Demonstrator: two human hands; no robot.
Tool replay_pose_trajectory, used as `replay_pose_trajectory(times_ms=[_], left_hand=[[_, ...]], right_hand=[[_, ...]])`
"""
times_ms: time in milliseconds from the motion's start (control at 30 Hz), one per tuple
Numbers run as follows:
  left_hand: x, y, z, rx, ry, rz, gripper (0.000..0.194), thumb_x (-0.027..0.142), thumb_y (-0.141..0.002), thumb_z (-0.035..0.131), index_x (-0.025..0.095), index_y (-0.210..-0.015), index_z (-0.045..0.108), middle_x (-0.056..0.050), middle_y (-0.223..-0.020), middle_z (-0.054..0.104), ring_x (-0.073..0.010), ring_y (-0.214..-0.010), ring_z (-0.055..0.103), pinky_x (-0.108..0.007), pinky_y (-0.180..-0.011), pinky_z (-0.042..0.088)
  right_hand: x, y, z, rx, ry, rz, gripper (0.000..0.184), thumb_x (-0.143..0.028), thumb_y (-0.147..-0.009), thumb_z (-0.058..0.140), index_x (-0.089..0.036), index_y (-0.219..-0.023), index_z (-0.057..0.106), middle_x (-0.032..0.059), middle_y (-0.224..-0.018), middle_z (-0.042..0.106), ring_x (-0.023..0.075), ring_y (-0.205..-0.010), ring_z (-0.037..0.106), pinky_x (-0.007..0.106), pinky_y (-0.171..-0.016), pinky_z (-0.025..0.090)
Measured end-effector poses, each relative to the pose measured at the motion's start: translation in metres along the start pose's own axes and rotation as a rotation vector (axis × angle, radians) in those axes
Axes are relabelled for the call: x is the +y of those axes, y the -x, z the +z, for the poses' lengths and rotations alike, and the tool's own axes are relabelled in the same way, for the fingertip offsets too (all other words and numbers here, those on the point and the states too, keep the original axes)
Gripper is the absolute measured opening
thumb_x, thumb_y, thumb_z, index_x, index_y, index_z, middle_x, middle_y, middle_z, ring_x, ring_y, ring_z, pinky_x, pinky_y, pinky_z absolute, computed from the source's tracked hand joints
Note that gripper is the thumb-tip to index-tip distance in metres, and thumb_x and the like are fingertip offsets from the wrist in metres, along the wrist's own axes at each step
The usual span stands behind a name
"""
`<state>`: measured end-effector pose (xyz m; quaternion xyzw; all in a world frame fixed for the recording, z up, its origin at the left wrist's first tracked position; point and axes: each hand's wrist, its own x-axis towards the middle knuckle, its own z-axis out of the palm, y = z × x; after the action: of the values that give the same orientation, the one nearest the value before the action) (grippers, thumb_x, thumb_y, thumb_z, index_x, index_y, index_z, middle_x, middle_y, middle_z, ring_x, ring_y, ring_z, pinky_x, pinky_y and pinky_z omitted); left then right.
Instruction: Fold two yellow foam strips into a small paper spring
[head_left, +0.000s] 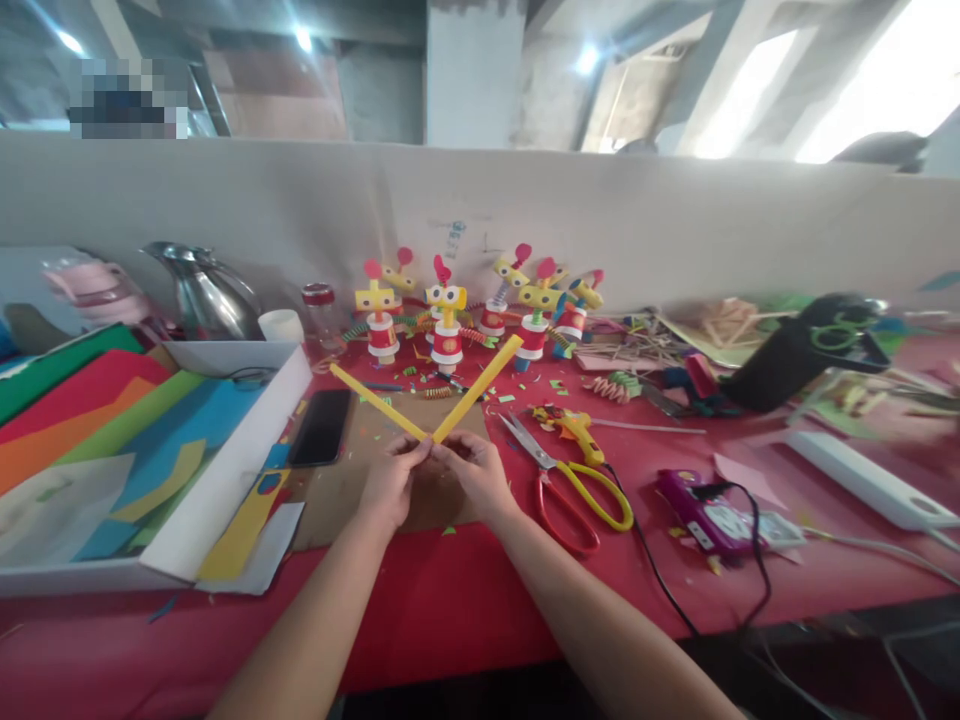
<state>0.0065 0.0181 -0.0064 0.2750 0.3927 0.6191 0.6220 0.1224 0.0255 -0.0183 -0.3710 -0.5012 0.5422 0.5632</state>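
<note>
Two yellow paper strips form a V above the brown cardboard, pointing to ten and one o'clock; whether joined, I cannot tell. They look light and easily creased, best taken near the base, where left hand and right hand pinch them, fingertips together. Outward: one pair of scissors at three, one phone at nine, at least six figures around twelve.

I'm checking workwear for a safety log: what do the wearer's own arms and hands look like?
The left forearm and right forearm are bare, with no sleeve in view. The left hand and right hand are ungloved. No watch, bracelet or marking shows on either arm, and I can make out no ring.
</note>
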Motion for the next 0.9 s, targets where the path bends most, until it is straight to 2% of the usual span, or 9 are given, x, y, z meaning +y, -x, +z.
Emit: replay_pose_trajectory(times_ms=[200, 367, 533, 700, 800, 900], left_hand=[[0.006, 0.000, 0.000, 0.004, 0.011, -0.138, 0.014, 0.016, -0.056, 0.077, 0.012, -0.067, 0.071, -0.002, -0.062, 0.068, -0.0093, -0.058, 0.059, -0.019, -0.055, 0.044], [0.004, 0.001, -0.001, -0.021, -0.049, -0.089, 0.018, 0.018, -0.057, 0.079, 0.012, -0.072, 0.072, -0.003, -0.064, 0.069, -0.0099, -0.059, 0.061, -0.020, -0.059, 0.046], [0.002, 0.000, 0.000, -0.013, -0.082, -0.041, 0.021, 0.021, -0.055, 0.081, 0.012, -0.071, 0.072, -0.003, -0.062, 0.069, -0.0107, -0.058, 0.061, -0.022, -0.061, 0.047], [0.004, -0.003, -0.001, 0.012, 0.012, -0.075, 0.016, 0.016, -0.057, 0.078, 0.012, -0.071, 0.071, -0.002, -0.065, 0.070, -0.0090, -0.059, 0.061, -0.019, -0.056, 0.045], [0.003, -0.003, -0.001, 0.016, 0.069, -0.127, 0.011, 0.012, -0.060, 0.075, 0.012, -0.070, 0.070, -0.001, -0.063, 0.068, -0.0072, -0.057, 0.059, -0.017, -0.053, 0.044], [0.003, -0.003, 0.000, 0.042, 0.114, -0.180, 0.007, 0.008, -0.063, 0.072, 0.011, -0.067, 0.068, 0.000, -0.059, 0.065, -0.0055, -0.052, 0.056, -0.015, -0.049, 0.043]], right_hand=[[-0.008, -0.002, -0.007, 0.031, -0.009, -0.028, 0.014, -0.030, -0.068, 0.070, -0.019, -0.077, 0.071, 0.0016, -0.073, 0.069, 0.0158, -0.067, 0.061, 0.027, -0.066, 0.048], [-0.007, -0.003, -0.008, 0.040, -0.029, 0.014, 0.015, -0.030, -0.065, 0.072, -0.018, -0.075, 0.072, 0.0019, -0.072, 0.070, 0.0156, -0.067, 0.061, 0.027, -0.065, 0.049], [-0.006, -0.003, -0.008, 0.027, -0.086, 0.035, 0.015, -0.032, -0.069, 0.068, -0.019, -0.075, 0.073, 0.0023, -0.072, 0.070, 0.0150, -0.065, 0.062, 0.026, -0.065, 0.049], [-0.005, -0.002, -0.006, -0.019, -0.131, 0.022, 0.025, -0.033, -0.066, 0.072, -0.021, -0.088, 0.072, 0.0030, -0.083, 0.071, 0.0173, -0.074, 0.063, 0.029, -0.071, 0.051], [-0.001, -0.001, -0.005, -0.053, -0.084, -0.025, 0.034, -0.033, -0.063, 0.076, -0.021, -0.095, 0.070, 0.0036, -0.086, 0.070, 0.0187, -0.076, 0.064, 0.032, -0.074, 0.052], [0.003, 0.000, -0.006, -0.003, 0.071, -0.107, 0.026, -0.033, -0.067, 0.073, -0.023, -0.091, 0.072, 0.0027, -0.080, 0.069, 0.0178, -0.071, 0.063, 0.030, -0.069, 0.050]])
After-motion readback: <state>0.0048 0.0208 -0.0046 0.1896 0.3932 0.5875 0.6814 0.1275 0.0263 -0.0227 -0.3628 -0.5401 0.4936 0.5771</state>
